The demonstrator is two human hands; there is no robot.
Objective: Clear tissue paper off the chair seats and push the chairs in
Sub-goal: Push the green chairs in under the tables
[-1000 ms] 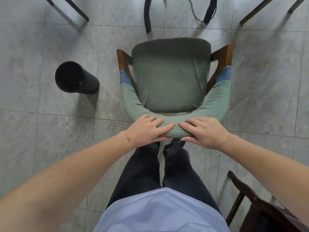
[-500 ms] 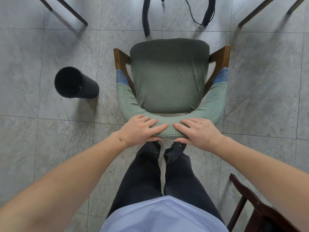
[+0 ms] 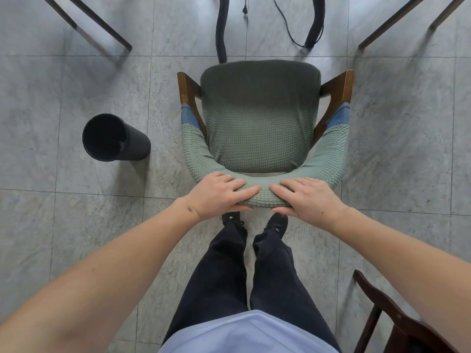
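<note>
Centre frame, both hands sit on the curved, green-covered backrest (image 3: 265, 197) of the armchair (image 3: 260, 118): left hand (image 3: 219, 196) w/ fingers over the top and thumb under, right hand (image 3: 309, 197) the same, each grip clamped on the rail, fingertips nearly meeting. Vs. a sec ago the chair has slid twd the top of frame, its front edge now closer to the black legs (image 3: 220, 29) and cable (image 3: 285, 24) up there, and the shoes (image 3: 276, 224) now show below the rail; so the push-in looks underway. Seat (image 3: 260, 128) is bare, no tissue paper visible on it, so clearing seems done for this chair. Black bin (image 3: 114, 137) stands left of centre, apart from the chair. Another dark wood chair (image 3: 397, 319) at lower right probably needs attention next.
</note>
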